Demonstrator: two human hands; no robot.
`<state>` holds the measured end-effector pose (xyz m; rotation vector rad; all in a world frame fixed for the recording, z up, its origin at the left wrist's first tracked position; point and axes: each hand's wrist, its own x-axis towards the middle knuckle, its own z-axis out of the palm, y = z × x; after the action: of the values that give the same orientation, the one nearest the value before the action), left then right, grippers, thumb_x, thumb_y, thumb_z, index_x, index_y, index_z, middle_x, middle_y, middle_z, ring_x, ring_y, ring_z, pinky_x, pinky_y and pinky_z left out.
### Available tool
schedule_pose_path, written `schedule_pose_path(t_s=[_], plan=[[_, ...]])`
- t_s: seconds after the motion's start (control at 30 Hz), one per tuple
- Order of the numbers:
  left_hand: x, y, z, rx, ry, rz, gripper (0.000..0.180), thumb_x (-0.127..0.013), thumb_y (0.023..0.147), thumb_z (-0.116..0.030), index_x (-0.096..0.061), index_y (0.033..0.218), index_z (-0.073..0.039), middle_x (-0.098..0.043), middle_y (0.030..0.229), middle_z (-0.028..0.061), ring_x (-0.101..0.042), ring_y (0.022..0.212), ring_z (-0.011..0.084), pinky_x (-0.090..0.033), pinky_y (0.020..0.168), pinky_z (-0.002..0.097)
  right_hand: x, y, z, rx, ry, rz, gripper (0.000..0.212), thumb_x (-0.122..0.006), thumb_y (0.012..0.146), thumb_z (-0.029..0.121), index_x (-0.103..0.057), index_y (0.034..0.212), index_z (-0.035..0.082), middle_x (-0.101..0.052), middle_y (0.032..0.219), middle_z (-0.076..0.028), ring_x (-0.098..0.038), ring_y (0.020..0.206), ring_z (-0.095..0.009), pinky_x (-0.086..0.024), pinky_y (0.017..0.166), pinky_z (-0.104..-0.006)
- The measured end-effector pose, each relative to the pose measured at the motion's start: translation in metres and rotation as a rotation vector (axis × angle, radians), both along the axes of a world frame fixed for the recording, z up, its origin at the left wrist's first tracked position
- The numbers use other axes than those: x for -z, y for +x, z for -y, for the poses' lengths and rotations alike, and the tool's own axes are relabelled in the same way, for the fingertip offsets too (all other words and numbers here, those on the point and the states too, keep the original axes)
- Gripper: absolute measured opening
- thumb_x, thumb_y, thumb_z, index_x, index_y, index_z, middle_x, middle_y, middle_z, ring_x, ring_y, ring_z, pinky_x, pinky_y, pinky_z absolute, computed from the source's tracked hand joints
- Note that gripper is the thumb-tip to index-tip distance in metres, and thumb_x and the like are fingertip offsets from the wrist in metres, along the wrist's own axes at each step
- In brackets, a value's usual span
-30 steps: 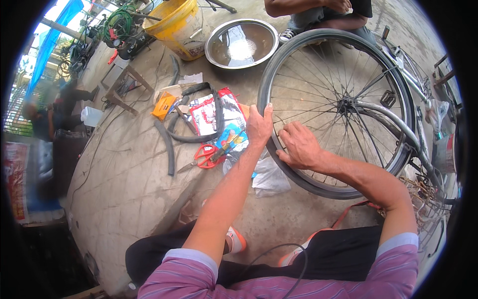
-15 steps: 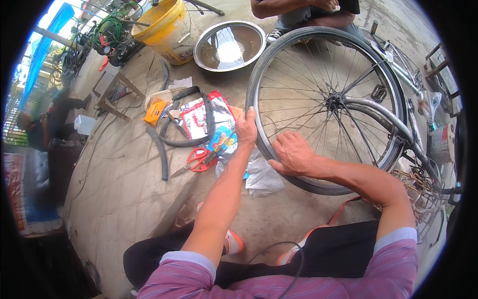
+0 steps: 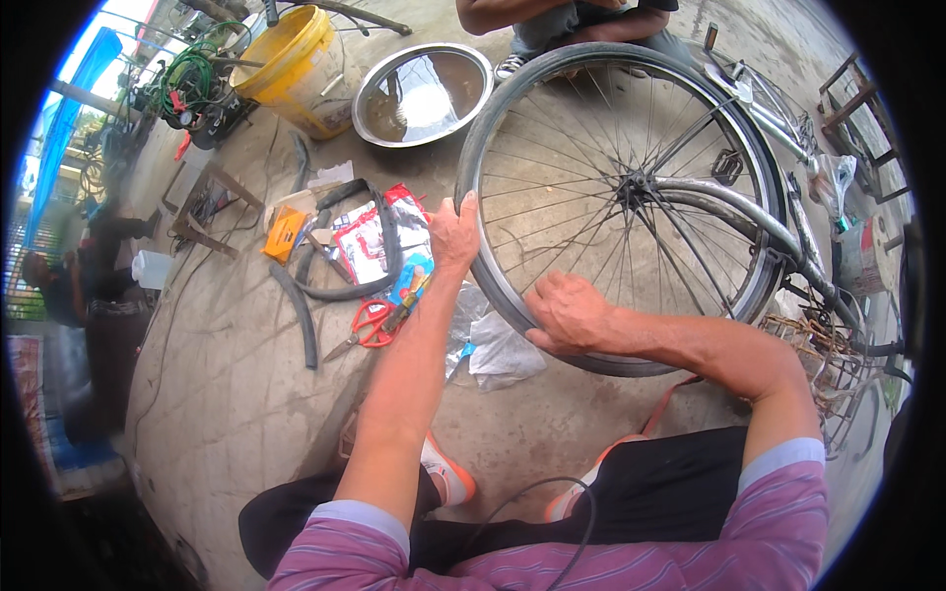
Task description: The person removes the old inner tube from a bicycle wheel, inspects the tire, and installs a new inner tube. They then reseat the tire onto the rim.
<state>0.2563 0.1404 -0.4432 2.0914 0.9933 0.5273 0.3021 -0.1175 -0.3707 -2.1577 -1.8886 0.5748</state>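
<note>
A bicycle wheel with thin spokes stands before me, its hub (image 3: pixel 634 190) fixed to a silver frame (image 3: pixel 724 194). Around its rim runs a black tyre (image 3: pixel 479 138). My left hand (image 3: pixel 455 236) is wrapped round the tyre at its left side, thumb pointing up along it. Lower down, my right hand (image 3: pixel 567 313) is closed over the tyre and rim edge, fingers curled and knuckles up. Left of my left forearm lie red-handled scissors (image 3: pixel 374 323), a black rubber tube loop (image 3: pixel 393 241) and a rubber strip (image 3: pixel 300 320).
A metal basin (image 3: pixel 366 126) of murky water and a yellow bucket (image 3: pixel 296 74) stand at the back. Beyond the wheel a person (image 3: pixel 562 22) crouches. A small stool (image 3: pixel 219 202), orange box (image 3: pixel 286 234) and plastic bag (image 3: pixel 507 350) are on the ground.
The whole view has shifted, so things sit slightly further left. Both hands remain on the tyre; my right hand has its fingers curled slightly more.
</note>
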Motion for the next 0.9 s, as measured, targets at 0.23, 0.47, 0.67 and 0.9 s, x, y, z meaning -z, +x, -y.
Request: schedule_pose_path(t_s=[0.23,0.47,0.67,0.9], plan=[[0.031,-0.016,-0.003,-0.030,-0.323,0.271,0.053,-0.064,0.111,-0.049,-0.071,0.098,0.002,-0.065,0.077,0.0103,-0.057,0.076,0.0189,-0.049,0.071,0.0412,-0.022,-0.003,-0.009,-0.040,0.002,0.068,0.041,-0.078,0.089,0.038,-0.075,0.103,0.000,-0.074,0.105,-0.020,-0.070,0.107,-0.035,-0.053,0.090,-0.0462],[0.019,-0.047,0.066,-0.125,-0.367,0.300,0.053,-0.061,0.112,-0.049,-0.069,0.110,0.003,-0.070,0.090,0.0165,-0.063,0.084,0.0267,-0.051,0.079,0.0438,-0.002,0.033,-0.059,0.119,0.496,0.094,0.030,-0.076,0.084,0.032,-0.071,0.090,0.003,-0.068,0.099,-0.016,-0.065,0.099,-0.034,-0.050,0.088,-0.0467],[-0.003,-0.022,0.041,-0.062,0.092,0.145,0.061,-0.071,0.105,-0.039,-0.053,0.146,0.003,-0.069,0.128,0.0326,-0.070,0.115,0.0510,-0.054,0.098,0.0569,0.000,0.032,-0.064,0.083,0.376,0.150,0.034,-0.079,0.083,0.033,-0.072,0.101,0.005,-0.067,0.111,-0.012,-0.060,0.115,-0.031,-0.051,0.094,-0.0441],[-0.032,0.011,0.009,0.101,0.304,-0.011,0.047,-0.068,0.105,-0.032,-0.059,0.137,0.001,-0.073,0.120,0.0292,-0.071,0.109,0.0513,-0.055,0.093,0.0587,0.011,0.043,-0.060,0.075,0.448,0.136,0.030,-0.077,0.082,0.029,-0.072,0.100,0.005,-0.066,0.110,-0.011,-0.061,0.113,-0.030,-0.051,0.091,-0.0444]])
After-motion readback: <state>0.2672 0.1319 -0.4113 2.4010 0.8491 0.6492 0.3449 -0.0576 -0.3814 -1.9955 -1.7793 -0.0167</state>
